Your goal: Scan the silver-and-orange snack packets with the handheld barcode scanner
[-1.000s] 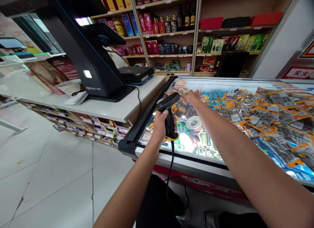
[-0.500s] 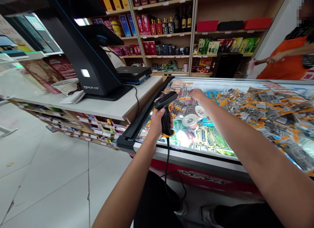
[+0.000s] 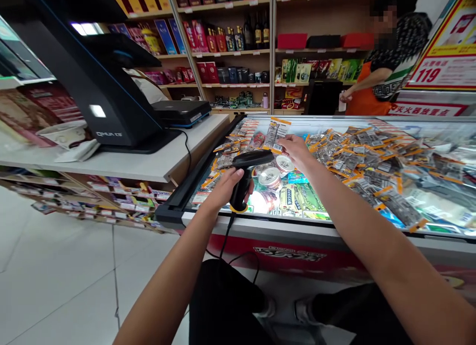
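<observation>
My left hand (image 3: pixel 227 189) is wrapped round the grip of a black and yellow barcode scanner (image 3: pixel 243 179), whose cable hangs down past the freezer's front. The scanner's head points right, toward my right hand (image 3: pixel 295 149). Between the fingers of that hand is the edge of a clear snack packet (image 3: pixel 273 134) with orange ends and dark contents, tilted up above the glass. Under both hands lies the chest freezer (image 3: pixel 297 227), with round tubs (image 3: pixel 269 177) and a green and yellow bag (image 3: pixel 290 198) showing in it. More orange-ended packets (image 3: pixel 226 159) lie left of the scanner.
Many similar packets (image 3: pixel 357 154) are heaped on the freezer's right part. At left stands a counter (image 3: pixel 148 161) with a dark checkout machine (image 3: pixel 122 107). Shelves (image 3: pixel 234 52) of boxes and bottles line the back; a person in an orange apron (image 3: pixel 366 94) stands at right.
My right hand has raised the packet and tilted it upright. The scanner has turned so its head faces more to the right. The view has swung right, showing more of the other person.
</observation>
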`<state>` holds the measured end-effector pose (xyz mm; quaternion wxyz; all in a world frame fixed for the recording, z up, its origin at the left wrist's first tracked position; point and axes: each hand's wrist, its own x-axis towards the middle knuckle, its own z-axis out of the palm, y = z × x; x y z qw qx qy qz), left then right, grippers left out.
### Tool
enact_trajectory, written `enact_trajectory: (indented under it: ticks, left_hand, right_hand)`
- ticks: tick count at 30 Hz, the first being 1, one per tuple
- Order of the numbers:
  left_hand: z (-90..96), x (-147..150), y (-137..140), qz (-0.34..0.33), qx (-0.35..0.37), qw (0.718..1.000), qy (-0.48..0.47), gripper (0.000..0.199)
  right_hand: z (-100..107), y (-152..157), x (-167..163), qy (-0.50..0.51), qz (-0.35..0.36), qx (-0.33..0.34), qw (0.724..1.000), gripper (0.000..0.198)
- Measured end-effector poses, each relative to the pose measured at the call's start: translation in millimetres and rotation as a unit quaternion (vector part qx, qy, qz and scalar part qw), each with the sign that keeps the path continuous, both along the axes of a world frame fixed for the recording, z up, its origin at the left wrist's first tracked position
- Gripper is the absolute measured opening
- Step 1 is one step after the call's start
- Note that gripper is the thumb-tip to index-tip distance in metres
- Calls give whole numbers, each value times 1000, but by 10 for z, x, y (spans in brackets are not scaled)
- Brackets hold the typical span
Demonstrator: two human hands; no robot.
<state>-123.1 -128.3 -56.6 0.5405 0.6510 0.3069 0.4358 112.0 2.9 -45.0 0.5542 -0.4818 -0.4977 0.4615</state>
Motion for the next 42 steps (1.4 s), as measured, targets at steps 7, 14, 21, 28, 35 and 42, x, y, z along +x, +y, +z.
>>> enact_trajectory:
  ticks: [7, 14, 21, 28, 35, 42]
  left_hand:
    - [-11, 18, 24, -3, 9, 1000, 17, 48]
    - [-15, 23, 23, 6, -7, 1000, 9, 49]
    - [-1, 16, 34, -4, 4, 1000, 3, 44]
    - [-11, -15, 53, -7, 22, 1000, 5, 39]
    - [-3, 17, 32, 10, 30, 999, 23, 42]
    - [63, -7, 38, 45, 1, 995, -93, 57]
  right_hand:
    - [-6, -14, -45, 13, 1, 6, 1000, 29]
    - [-10, -9, -35, 12, -9, -8, 1000, 26]
    - [-34, 52, -38, 24, -14, -1, 1000, 29]
    - [-33, 40, -1, 11, -18, 4, 1000, 29]
    - [73, -53, -16, -27, -32, -9, 999, 24]
    - [131, -96, 423, -405, -121, 59, 904, 33]
